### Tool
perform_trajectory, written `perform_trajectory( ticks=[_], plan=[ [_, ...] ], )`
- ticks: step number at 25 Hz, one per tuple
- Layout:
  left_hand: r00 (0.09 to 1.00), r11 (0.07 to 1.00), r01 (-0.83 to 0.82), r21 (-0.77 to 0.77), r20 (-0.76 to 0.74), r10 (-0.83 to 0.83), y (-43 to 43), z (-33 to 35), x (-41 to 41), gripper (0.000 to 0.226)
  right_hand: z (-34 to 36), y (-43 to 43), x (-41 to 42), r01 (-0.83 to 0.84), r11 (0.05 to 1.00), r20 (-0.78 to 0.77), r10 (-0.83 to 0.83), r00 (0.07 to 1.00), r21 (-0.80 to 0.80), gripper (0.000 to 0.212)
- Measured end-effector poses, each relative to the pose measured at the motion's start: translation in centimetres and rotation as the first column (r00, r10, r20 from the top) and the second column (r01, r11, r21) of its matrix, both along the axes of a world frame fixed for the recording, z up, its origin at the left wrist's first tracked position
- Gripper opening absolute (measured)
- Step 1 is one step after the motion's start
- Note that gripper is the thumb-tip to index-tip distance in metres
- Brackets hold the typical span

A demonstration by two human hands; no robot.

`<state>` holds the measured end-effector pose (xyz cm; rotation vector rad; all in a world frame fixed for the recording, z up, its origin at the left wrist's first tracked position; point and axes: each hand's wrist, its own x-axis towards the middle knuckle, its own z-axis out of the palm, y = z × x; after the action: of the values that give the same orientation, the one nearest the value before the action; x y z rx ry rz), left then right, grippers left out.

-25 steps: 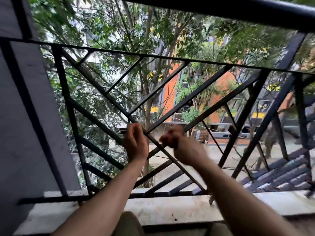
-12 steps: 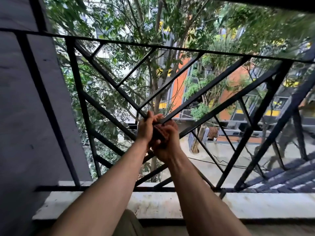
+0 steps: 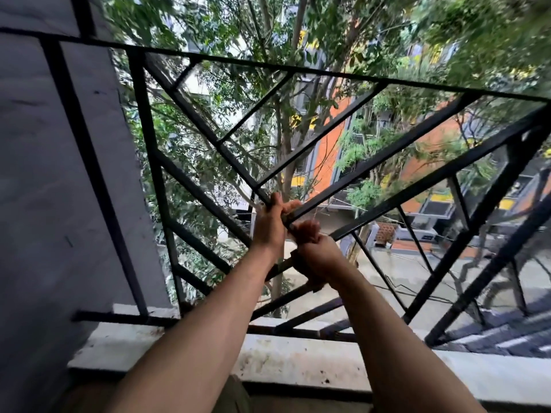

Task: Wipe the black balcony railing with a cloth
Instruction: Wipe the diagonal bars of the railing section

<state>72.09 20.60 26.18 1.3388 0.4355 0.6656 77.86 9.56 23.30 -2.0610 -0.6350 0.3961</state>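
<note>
Seemingly rigid, fixed railing (image 3: 205,128), best clasped bar by bar: left hand (image 3: 268,228) and right hand (image 3: 314,251) grip wrapped round its junction, cloth unseen.

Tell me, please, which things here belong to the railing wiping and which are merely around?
Job: railing; left hand gripping a bar junction; right hand curled beside it; cloth, presumably inside that grip, not visible.
Just there: grey wall; stained ledge; trees; orange building; street below.
</note>
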Motion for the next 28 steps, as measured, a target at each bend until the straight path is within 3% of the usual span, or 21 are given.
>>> perform_trajectory(
  ticks=[1, 3, 4, 5, 7, 9, 10, 13, 16, 18, 20, 21, 22, 23, 25, 26, 28],
  plan=[
    [1.000, 1.000, 0.007, 0.001, 0.006, -0.007, 0.0, 0.2, 0.0, 0.066, 0.7, 0.0, -0.9, 0.016, 0.998, -0.081, -0.011, 0.997, 0.064, 0.016],
    [1.000, 0.999, -0.012, 0.035, 0.004, 0.012, 0.0, -0.1, 0.2, 0.067, -2.1, -1.3, -3.6, -0.007, 0.999, 0.090, 0.012, 0.996, -0.053, 0.043],
    [1.000, 0.998, -0.014, 0.064, 0.009, 0.014, 0.1, -0.3, 0.5, 0.067, -2.6, -1.0, -3.6, -0.025, 0.997, 0.150, 0.036, 0.988, -0.077, 0.044],
    [1.000, 0.998, -0.004, 0.061, 0.021, 0.002, 0.1, -0.2, 0.6, 0.067, -1.3, -0.3, -2.9, -0.011, 0.997, 0.086, 0.018, 0.996, -0.077, 0.035],
    [1.000, 1.000, -0.008, -0.003, 0.016, 0.008, 0.0, 0.3, 0.2, 0.065, 1.6, 1.5, -1.4, 0.013, 0.990, -0.199, 0.015, 0.980, 0.139, 0.006],
    [0.999, 0.999, 0.031, -0.015, -0.010, -0.031, 0.6, 0.4, -0.3, 0.061, 3.8, 2.2, -2.2, 0.004, 0.977, -0.334, 0.070, 0.940, 0.215, 0.008],
    [0.997, 0.997, 0.065, 0.030, -0.045, -0.064, 1.2, 0.2, -0.4, 0.059, 3.2, 1.8, -2.8, -0.006, 0.966, -0.311, 0.088, 0.946, 0.258, 0.009],
    [0.983, 0.977, 0.148, 0.156, -0.134, -0.128, 2.1, 0.4, -0.8, 0.054, 1.0, 0.6, -3.7, 0.001, 0.999, -0.089, 0.002, 0.996, 0.034, 0.026],
    [0.979, 0.985, 0.151, 0.082, -0.153, -0.137, 1.8, 1.6, -1.4, 0.048, 4.1, 2.2, -4.0, 0.038, 0.983, -0.242, 0.007, 0.970, 0.182, 0.020],
    [0.963, 0.983, 0.069, 0.172, -0.269, -0.021, 1.0, 2.1, -1.6, 0.053, 5.2, 1.5, -5.5, 0.052, 0.956, -0.309, 0.041, 0.950, 0.288, 0.017],
    [0.893, 0.896, -0.151, 0.418, -0.330, 0.305, 0.3, 1.5, -1.5, 0.063, 6.4, -1.8, -5.9, 0.021, 0.969, -0.265, 0.047, 0.963, 0.248, 0.009],
    [0.830, 0.786, -0.297, 0.542, -0.261, 0.493, 0.0, 0.9, -1.9, 0.061, 7.5, -3.6, -5.5, 0.014, 0.978, -0.111, 0.009, 0.994, 0.209, 0.006],
    [0.783, 0.676, -0.402, 0.617, -0.151, 0.604, -0.5, 0.3, -2.1, 0.057, 8.8, -5.1, -4.5, 0.033, 0.986, 0.137, -0.056, 0.989, 0.163, 0.011],
    [0.773, 0.593, -0.445, 0.671, -0.047, 0.633, -1.1, -0.2, -2.1, 0.053, 10.7, -6.2, -2.9, 0.115, 0.988, 0.427, -0.149, 0.892, 0.105, 0.025],
    [0.824, 0.480, -0.453, 0.751, 0.147, 0.547, -2.0, -0.5, -2.0, 0.049, 15.2, -7.5, 0.0, 0.328, 0.943, 0.868, -0.209, 0.450, 0.058, 0.057],
    [0.860, 0.452, -0.448, 0.771, 0.233, 0.455, -2.5, 0.1, -1.8, 0.044, 16.9, -8.0, 1.4, 0.404, 0.915, 0.959, -0.110, 0.262, -0.005, 0.070],
    [0.910, 0.461, -0.410, 0.787, 0.317, 0.267, -3.1, 2.3, -0.9, 0.029, 19.3, -8.9, 3.7, 0.568, 0.804, 0.983, 0.171, 0.061, -0.175, 0.085]
  ],
)
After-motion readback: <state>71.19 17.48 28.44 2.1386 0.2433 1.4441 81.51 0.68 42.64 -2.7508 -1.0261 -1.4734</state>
